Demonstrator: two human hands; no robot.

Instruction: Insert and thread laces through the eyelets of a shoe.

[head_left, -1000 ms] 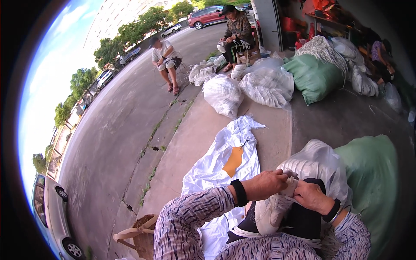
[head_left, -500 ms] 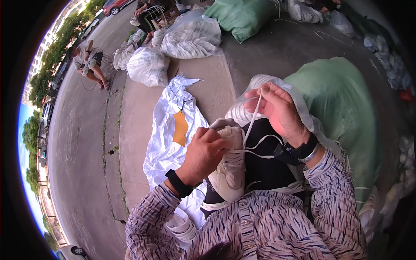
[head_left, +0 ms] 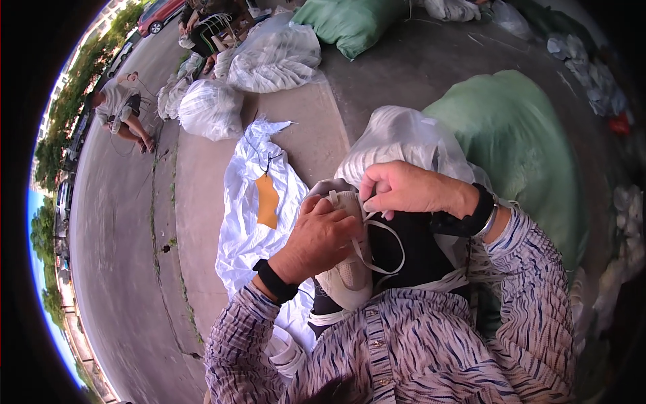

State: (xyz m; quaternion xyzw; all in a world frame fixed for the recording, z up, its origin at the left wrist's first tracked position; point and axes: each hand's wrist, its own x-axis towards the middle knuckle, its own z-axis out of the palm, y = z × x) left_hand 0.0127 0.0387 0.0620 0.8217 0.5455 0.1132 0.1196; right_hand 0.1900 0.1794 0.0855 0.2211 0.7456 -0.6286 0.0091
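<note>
On my lap rests a beige sneaker (head_left: 345, 281), its toe toward me. My left hand (head_left: 324, 232) is closed over the laced upper, its fingers bent at the shoe's left side and hiding much of the lacing. Beside the tongue, my right hand (head_left: 397, 192) pinches the cream shoelace (head_left: 397, 237) close to the eyelets. The free lace hangs in a loop over the dark cloth (head_left: 387, 252) on my lap. What the left fingertips hold, if anything, is hidden.
A crumpled white sheet (head_left: 237, 222) with an orange piece (head_left: 267, 202) lies to the left. Large green sacks (head_left: 518, 135) and clear bags of white material (head_left: 397, 138) stand right and ahead. One person (head_left: 124, 111) squats far left; another sits behind the bags.
My right hand has come down and left from its raised position, bringing the lace to the shoe. The stretched lace now hangs as a loop. The whole view has shifted slightly.
</note>
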